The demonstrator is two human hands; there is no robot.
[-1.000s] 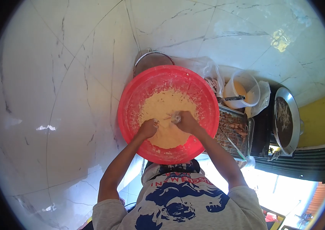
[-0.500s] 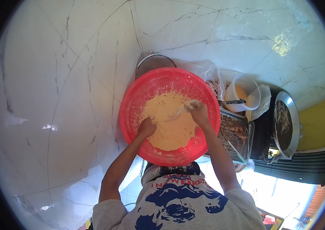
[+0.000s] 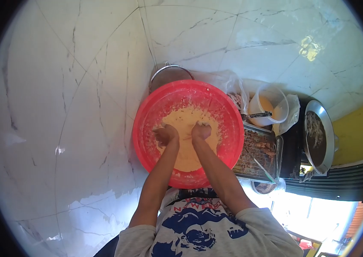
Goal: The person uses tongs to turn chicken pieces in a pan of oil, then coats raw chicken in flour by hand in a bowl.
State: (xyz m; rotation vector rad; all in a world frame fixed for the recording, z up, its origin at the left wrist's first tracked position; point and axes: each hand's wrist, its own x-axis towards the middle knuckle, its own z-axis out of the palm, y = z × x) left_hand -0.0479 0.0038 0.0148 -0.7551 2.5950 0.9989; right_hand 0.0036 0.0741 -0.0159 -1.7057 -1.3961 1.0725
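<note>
A large red plastic basin [image 3: 147, 100] holds a bed of pale yellow flour [image 3: 190, 156]. Both hands are down inside it, side by side. My left hand [image 3: 165, 134] is at the left edge of the flour, its dusted fingers loosely spread and turned up. Just right of the middle, my right hand [image 3: 201, 130] has its fingers curled in, with flour on them; whatever lies inside is hidden. Between the hands, a faint pinkish streak shows on the flour, too blurred to name.
Behind the basin stands a metal bucket handle [image 3: 170, 66]. To the right are a clear plastic tub [image 3: 256, 104] with yellowish contents, a wire rack tray [image 3: 250, 150] with brown pieces, and a wide metal pan [image 3: 329, 141] of dark liquid. Marbled tile wall [image 3: 96, 103] rises at left.
My right hand, which held up a floury, pale piece, has moved left and lower into the flour. My left hand has turned over and its fingers have opened.
</note>
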